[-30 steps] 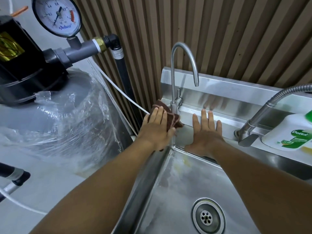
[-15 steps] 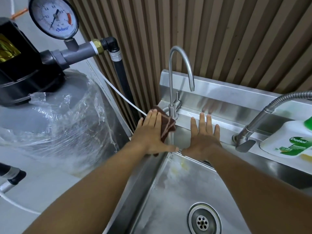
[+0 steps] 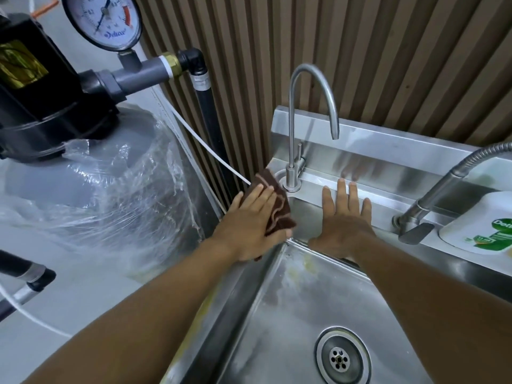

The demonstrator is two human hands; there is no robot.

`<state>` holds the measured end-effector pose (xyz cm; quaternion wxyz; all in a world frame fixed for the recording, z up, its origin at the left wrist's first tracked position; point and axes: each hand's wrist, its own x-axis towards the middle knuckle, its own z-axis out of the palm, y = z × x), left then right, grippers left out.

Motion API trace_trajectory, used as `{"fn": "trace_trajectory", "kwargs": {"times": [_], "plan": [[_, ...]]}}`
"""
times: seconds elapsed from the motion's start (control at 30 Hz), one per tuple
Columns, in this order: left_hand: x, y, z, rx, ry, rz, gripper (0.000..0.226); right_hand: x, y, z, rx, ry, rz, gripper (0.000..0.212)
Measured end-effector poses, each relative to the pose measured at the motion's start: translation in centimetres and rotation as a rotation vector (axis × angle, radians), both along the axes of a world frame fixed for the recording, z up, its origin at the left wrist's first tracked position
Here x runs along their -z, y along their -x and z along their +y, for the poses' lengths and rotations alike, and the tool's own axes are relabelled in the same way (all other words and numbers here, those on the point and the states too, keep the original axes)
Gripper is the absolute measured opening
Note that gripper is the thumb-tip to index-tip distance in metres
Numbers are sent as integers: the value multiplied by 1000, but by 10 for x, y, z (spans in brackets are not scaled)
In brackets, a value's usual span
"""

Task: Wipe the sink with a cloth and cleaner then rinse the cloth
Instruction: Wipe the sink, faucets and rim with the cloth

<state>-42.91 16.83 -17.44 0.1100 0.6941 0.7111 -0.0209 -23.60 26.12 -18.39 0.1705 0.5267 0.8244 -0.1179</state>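
The steel sink (image 3: 291, 314) fills the lower middle, its basin streaked with pale, yellowish smears near the back left corner. To the left of the sink stands a grey tank (image 3: 91, 189) wrapped in clear plastic, with a black head and a pressure gauge (image 3: 106, 19) above it. Behind the sink runs a brown slatted wall (image 3: 360, 51). On the sink's back ledge, at the left corner, a gooseneck tap (image 3: 293, 128) rises; farther right on the ledge is a second, flexible-hose tap (image 3: 432, 200), and just beside that a white cleaner bottle (image 3: 482, 225) with a green label. The drain (image 3: 342, 358) sits low in the basin. The left hand (image 3: 249, 225) lies flat, fingers spread, pressing a brown cloth (image 3: 277, 206) onto the sink's left rear corner, just left of the gooseneck tap's base. The right hand (image 3: 346, 220) rests empty, palm down and fingers spread, on the ledge to the right of that tap.
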Motion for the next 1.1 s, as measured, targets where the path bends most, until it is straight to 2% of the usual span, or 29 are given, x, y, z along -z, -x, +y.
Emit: {"fn": "trace_trajectory", "kwargs": {"times": [0.17,0.23,0.47,0.57,0.8,0.87,0.93,1.1], "plan": [[5,-17,-117,-60,10,133,97,0,0,-1,-7,-4,-8,123],[3,-19,-129,-86,47,164,99,-1,-1,-1,-5,-2,-11,122],[2,-19,5,-84,111,150,107,-9,1,-3,-2,32,-39,121],[7,-20,12,-87,111,182,105,-8,0,-3,2,35,-38,119],[3,-24,-159,-22,-2,163,95,-8,-2,-4,-17,33,-17,112],[7,-22,-174,-7,-18,165,89,-8,-2,-4,-15,29,-12,110],[7,-21,-150,-7,-16,155,85,-7,-3,-4,-20,31,-5,110],[11,-18,-22,-55,0,122,75,-6,-4,-4,-31,21,-7,109]]}}
